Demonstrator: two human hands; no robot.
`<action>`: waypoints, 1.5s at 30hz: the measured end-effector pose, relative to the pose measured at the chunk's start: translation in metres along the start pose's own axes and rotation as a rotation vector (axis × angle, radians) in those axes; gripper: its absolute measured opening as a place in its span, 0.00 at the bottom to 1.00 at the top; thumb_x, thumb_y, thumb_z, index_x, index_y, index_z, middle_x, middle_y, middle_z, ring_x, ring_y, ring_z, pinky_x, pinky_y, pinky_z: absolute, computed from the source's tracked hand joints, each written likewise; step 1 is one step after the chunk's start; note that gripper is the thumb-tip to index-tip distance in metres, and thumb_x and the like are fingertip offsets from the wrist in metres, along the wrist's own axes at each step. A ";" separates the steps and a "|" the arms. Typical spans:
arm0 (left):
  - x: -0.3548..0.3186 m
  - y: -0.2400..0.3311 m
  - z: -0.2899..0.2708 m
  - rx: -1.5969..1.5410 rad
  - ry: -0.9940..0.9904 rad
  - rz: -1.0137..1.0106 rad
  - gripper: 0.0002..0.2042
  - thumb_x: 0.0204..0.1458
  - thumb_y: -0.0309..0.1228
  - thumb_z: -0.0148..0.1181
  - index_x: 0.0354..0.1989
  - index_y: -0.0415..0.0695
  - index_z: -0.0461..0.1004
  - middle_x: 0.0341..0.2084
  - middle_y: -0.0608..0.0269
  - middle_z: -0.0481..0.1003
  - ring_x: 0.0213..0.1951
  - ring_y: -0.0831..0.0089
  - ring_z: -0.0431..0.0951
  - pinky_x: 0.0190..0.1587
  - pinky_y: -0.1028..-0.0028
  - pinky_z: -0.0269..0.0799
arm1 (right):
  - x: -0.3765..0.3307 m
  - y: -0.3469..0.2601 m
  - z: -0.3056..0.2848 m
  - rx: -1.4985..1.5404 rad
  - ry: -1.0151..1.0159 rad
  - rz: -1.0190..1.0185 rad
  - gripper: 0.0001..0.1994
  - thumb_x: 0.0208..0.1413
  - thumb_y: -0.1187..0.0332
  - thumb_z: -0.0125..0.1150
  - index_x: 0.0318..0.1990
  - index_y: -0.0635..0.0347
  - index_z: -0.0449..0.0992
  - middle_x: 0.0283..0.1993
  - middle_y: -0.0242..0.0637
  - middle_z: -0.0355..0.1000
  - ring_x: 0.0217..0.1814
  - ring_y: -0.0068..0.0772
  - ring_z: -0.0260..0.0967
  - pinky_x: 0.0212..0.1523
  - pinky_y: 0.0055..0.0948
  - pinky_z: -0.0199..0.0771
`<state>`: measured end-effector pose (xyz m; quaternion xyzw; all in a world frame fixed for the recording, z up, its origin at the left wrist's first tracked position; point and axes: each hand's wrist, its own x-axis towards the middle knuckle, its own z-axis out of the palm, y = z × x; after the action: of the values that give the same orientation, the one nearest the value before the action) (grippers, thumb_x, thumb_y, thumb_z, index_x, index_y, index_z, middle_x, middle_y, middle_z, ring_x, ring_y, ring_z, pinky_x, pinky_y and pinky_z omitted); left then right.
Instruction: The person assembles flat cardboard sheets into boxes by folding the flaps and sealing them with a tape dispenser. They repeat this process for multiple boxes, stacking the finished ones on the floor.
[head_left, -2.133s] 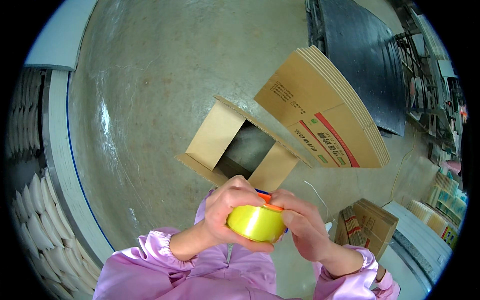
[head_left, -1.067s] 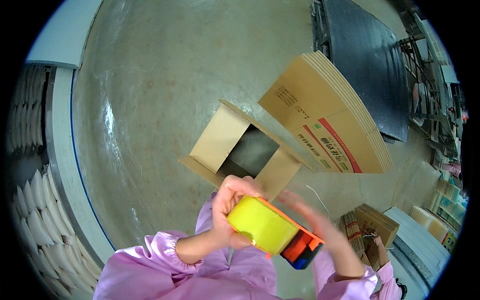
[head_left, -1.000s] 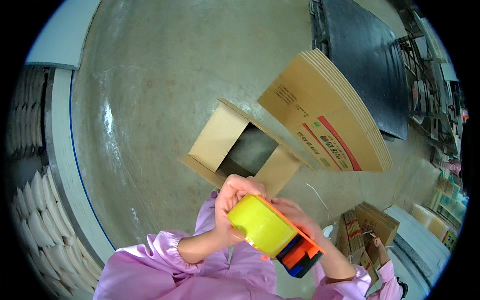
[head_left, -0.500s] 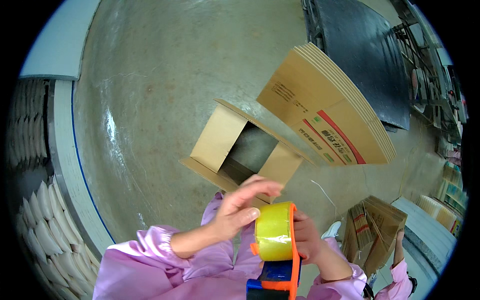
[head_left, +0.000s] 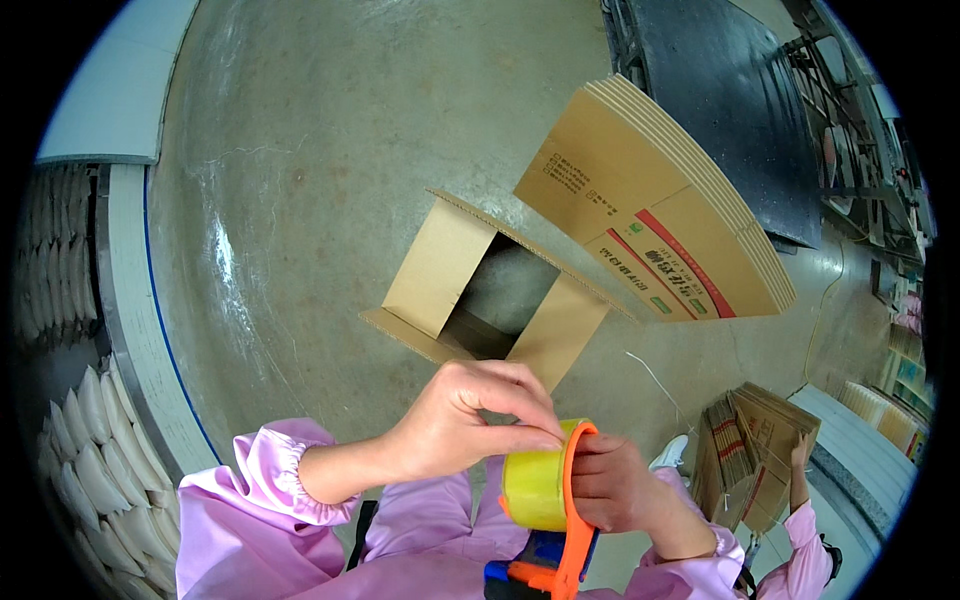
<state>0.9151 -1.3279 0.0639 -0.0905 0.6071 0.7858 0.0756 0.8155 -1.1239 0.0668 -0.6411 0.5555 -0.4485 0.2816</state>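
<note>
My right hand [head_left: 617, 482] is wrapped round an orange and blue tape dispenser [head_left: 578, 515], its fingers at the side of the roll. On it sits a wide roll of yellow packing tape [head_left: 535, 488]. My left hand [head_left: 487, 415] is closed, thumb and fingertips pinched at the roll's upper edge; a lifted tape end cannot be made out. Just beyond my hands an open cardboard box [head_left: 425, 265] stands on the floor with its flaps spread. The floor shows through its middle, and my left hand covers part of its near side.
A stack of flat printed cartons [head_left: 640, 210] leans beyond the box at right, beside a black platform [head_left: 715, 110]. At lower right a person's hand [head_left: 801, 450] touches more folded cartons [head_left: 765, 450]. White filled bags [head_left: 105, 440] are piled at left. A white cord [head_left: 655, 378] lies on the floor.
My left hand has gone from spread fingers above the roll to a pinch at its upper edge. The dispenser has tilted slightly and shifted a little to the left.
</note>
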 end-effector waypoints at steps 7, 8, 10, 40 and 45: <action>-0.001 0.003 0.005 0.153 -0.080 0.072 0.05 0.46 0.22 0.63 0.28 0.38 0.72 0.28 0.61 0.71 0.31 0.69 0.72 0.33 0.73 0.66 | -0.006 -0.002 0.010 0.027 0.026 -0.024 0.08 0.28 0.69 0.55 0.22 0.59 0.69 0.28 0.34 0.72 0.35 0.36 0.73 0.43 0.35 0.73; -0.001 0.003 0.004 0.152 -0.112 0.063 0.05 0.47 0.23 0.62 0.28 0.38 0.71 0.29 0.62 0.71 0.32 0.68 0.71 0.34 0.73 0.66 | -0.005 -0.003 0.013 0.031 0.044 -0.030 0.08 0.29 0.69 0.55 0.21 0.59 0.69 0.28 0.34 0.72 0.35 0.36 0.73 0.43 0.35 0.73; -0.002 0.003 0.000 0.157 -0.185 0.083 0.05 0.48 0.24 0.61 0.29 0.39 0.71 0.29 0.62 0.70 0.33 0.67 0.71 0.36 0.71 0.66 | -0.008 -0.002 0.018 0.054 0.079 -0.039 0.07 0.30 0.69 0.56 0.21 0.59 0.69 0.28 0.34 0.71 0.35 0.36 0.73 0.43 0.35 0.73; -0.022 -0.026 0.011 0.297 0.122 0.440 0.04 0.43 0.24 0.65 0.25 0.36 0.79 0.29 0.59 0.77 0.30 0.65 0.78 0.32 0.70 0.74 | -0.002 -0.014 0.045 0.220 0.104 0.250 0.18 0.38 0.63 0.63 0.39 0.60 0.72 0.33 0.38 0.73 0.37 0.45 0.72 0.48 0.40 0.70; -0.024 -0.018 0.002 0.423 0.157 0.573 0.03 0.43 0.24 0.65 0.24 0.37 0.78 0.26 0.61 0.77 0.27 0.65 0.78 0.29 0.70 0.75 | -0.023 -0.016 0.059 0.552 0.150 0.585 0.21 0.46 0.60 0.63 0.48 0.58 0.72 0.44 0.36 0.73 0.46 0.40 0.72 0.52 0.37 0.68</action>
<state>0.9424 -1.3217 0.0532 0.0407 0.7609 0.6228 -0.1776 0.8760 -1.1059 0.0489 -0.3217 0.5922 -0.5273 0.5175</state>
